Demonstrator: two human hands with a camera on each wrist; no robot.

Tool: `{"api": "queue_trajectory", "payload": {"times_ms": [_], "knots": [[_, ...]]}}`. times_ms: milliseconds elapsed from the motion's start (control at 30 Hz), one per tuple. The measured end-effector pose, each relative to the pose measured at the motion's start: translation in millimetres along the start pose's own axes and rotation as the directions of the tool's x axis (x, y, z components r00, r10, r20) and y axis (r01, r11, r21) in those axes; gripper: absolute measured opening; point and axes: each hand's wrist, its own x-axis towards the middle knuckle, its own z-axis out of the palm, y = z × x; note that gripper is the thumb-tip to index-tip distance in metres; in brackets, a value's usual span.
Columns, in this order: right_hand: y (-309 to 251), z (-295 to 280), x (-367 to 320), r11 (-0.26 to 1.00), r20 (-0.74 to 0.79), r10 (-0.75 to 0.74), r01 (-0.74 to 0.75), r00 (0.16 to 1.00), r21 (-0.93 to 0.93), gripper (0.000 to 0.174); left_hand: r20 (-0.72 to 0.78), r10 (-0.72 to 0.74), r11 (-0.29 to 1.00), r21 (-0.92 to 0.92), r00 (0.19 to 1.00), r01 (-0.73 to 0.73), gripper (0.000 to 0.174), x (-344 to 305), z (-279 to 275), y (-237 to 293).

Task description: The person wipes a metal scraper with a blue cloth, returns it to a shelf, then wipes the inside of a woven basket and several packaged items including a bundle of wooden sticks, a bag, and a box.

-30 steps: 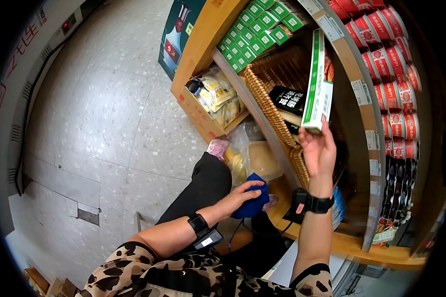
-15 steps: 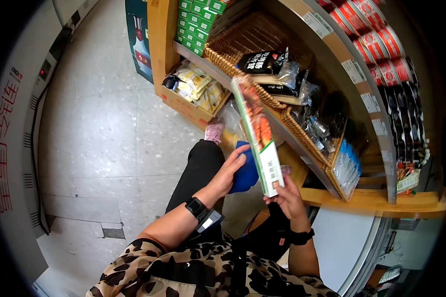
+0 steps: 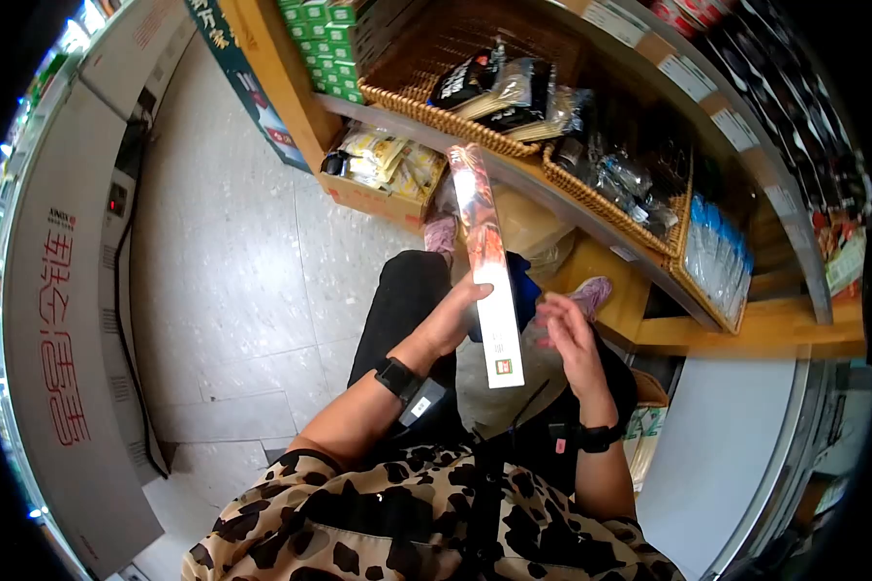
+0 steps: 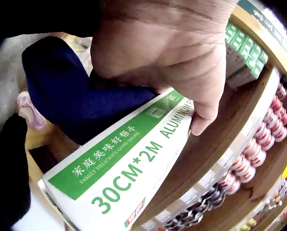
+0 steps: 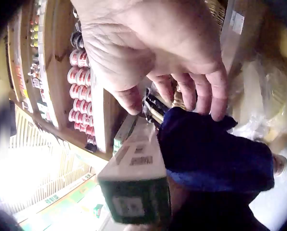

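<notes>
My left hand (image 3: 452, 318) grips a long aluminium foil box (image 3: 494, 315), its thumb over the box's edge. In the left wrist view the foil box (image 4: 129, 168) shows green and white print reading 30CM*2M. A dark blue cloth (image 4: 86, 106) is bunched under the same hand, against the box. Beside it, my right hand (image 3: 576, 349) holds nothing; its fingers are spread and loosely bent. In the right wrist view those fingers (image 5: 189, 91) hang close by the blue cloth (image 5: 211, 149), with the box's green end nearer the camera.
Wicker baskets (image 3: 455, 126) of packaged skewers and bags stand on the curved shelf ahead. Under it sits a carton (image 3: 383, 198) of yellow-white packets. Green boxes (image 3: 329, 44) are stacked at the shelf's left end. A white freezer cabinet (image 3: 58, 320) lines the left side.
The foil box came out from the shelf in my right hand and passed into my left hand beside the blue cloth. My right hand has let go and moved slightly away. The head view has turned.
</notes>
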Motion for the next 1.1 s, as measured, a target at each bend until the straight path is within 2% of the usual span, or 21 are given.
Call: {"api": "queue_trajectory", "payload": {"times_ms": [100, 133, 167, 300, 333, 367, 433, 467, 500, 567, 633, 700, 733, 767, 833, 867, 900, 933, 967, 1033, 1100], "knots": [[10.0, -2.2, 6.0, 0.967, 0.0, -0.216, 0.214, 0.976, -0.139, 0.055, 0.08, -0.05, 0.988, 0.149, 0.996, 0.037, 0.06, -0.5, 19.9, -5.2], [17.1, -0.1, 6.2, 0.987, 0.083, -0.134, 0.126, 0.987, 0.095, 0.062, 0.068, -0.072, 0.987, 0.147, 0.995, 0.062, 0.06, -1.5, 24.7, -9.4], [21.2, 1.9, 5.5, 0.986, 0.055, -0.154, 0.15, 0.987, 0.069, 0.061, 0.055, -0.096, 0.986, 0.143, 0.994, 0.087, 0.061, -2.4, 28.4, -12.6], [57.5, -14.7, 6.6, 0.987, -0.133, -0.159, 0.153, 0.978, -0.058, 0.046, 0.14, -0.183, 0.949, 0.284, 0.973, 0.138, 0.06, -4.3, 39.8, -10.4], [64.0, -21.4, 5.7, 0.986, -0.175, -0.157, 0.144, 0.972, -0.083, 0.042, 0.113, -0.193, 0.947, 0.282, 0.975, 0.155, 0.059, -6.1, 43.9, -11.6], [71.0, -26.4, 3.0, 0.98, -0.36, -0.185, 0.143, 0.915, -0.139, 0.033, 0.115, -0.214, 0.941, 0.29, 0.97, 0.174, 0.059, -5.5, 45.0, -11.1], [63.6, -36.0, -4.7, 0.94, -0.547, -0.122, 0.273, 0.828, 0.205, 0.029, 0.121, -0.268, 0.927, 0.302, 0.956, 0.222, 0.058, -4.3, 46.2, -8.9], [53.7, -46.9, -13.4, 0.906, -0.509, -0.232, 0.374, 0.829, 0.196, 0.026, 0.06, -0.203, 0.917, 0.363, 0.977, 0.168, 0.057, -3.8, 49.0, -9.6], [30.9, -45.0, -25.3, 0.899, -0.548, -0.275, 0.414, 0.79, 0.145, 0.024, 0.069, -0.206, 0.935, 0.307, 0.976, 0.175, 0.058, -2.0, 50.6, -10.6], [-5.7, -37.5, -52.2, 0.915, -0.509, -0.33, 0.401, 0.795, 0.033, 0.022, 0.067, -0.119, 0.916, 0.393, 0.991, 0.084, 0.06, -1.2, 65.1, -10.0], [-27.8, -29.7, -63.9, 0.823, -0.314, -0.564, 0.49, 0.764, -0.288, 0.023, 0.097, -0.084, 0.898, 0.439, 0.992, 0.033, 0.06, -0.3, 73.9, -18.2], [-31.1, -24.2, -61.7, 0.488, -0.006, -0.734, 0.521, 0.679, -0.701, 0.024, 0.139, -0.089, 0.914, 0.406, 0.986, 0.026, 0.06, -3.5, 78.6, -27.6], [-29.4, -23.2, -58.8, 0.445, -0.001, -0.754, 0.51, 0.657, -0.736, 0.023, 0.158, -0.2, 0.818, 0.571, 0.967, 0.075, 0.072, -3.0, 84.4, -21.7], [-27.3, -24.3, -54.9, 0.398, 0.011, -0.773, 0.499, 0.634, -0.77, 0.022, 0.167, -0.239, 0.704, 0.709, 0.957, 0.052, 0.072, -7.4, 92.9, -16.4], [-29.7, -29.7, -51.4, 0.41, -0.045, -0.772, 0.443, 0.634, -0.798, 0.024, 0.196, -0.247, 0.671, 0.741, 0.949, 0.021, 0.072, -12.4, 104.4, -16.2], [-32.0, -31.3, -49.5, 0.419, -0.109, -0.791, 0.403, 0.603, -0.814, 0.026, 0.178, -0.222, 0.615, 0.788, 0.959, -0.004, 0.074, -15.7, 108.7, -14.7], [-34.4, -35.1, -45.6, 0.428, -0.172, -0.809, 0.363, 0.562, -0.827, 0.027, 0.18, -0.243, 0.629, 0.777, 0.953, 0.013, 0.075, -16.6, 109.7, -16.1], [-33.5, -41.8, -37.3, 0.407, -0.214, -0.843, 0.324, 0.494, -0.854, 0.032, 0.183, -0.262, 0.643, 0.766, 0.947, 0.03, 0.076, -16.9, 110.3, -17.4], [-37.6, -50.4, -34.2, 0.374, -0.255, -0.884, 0.267, 0.391, -0.888, 0.026, 0.185, -0.281, 0.657, 0.752, 0.942, 0.048, 0.077, -18.0, 110.6, -19.5], [-31.8, -75.8, -21.4, 0.537, -0.426, -0.832, 0.326, 0.355, -0.778, 0.02, 0.208, -0.277, 0.639, 0.769, 0.938, 0.018, 0.077, -20.8, 112.4, -21.6], [-34.8, -93.9, -17.2, 0.708, -0.605, -0.703, 0.296, 0.374, -0.641, 0.019, 0.222, -0.262, 0.582, 0.812, 0.939, -0.03, 0.075, -27.7, 127.8, -17.0]]}}
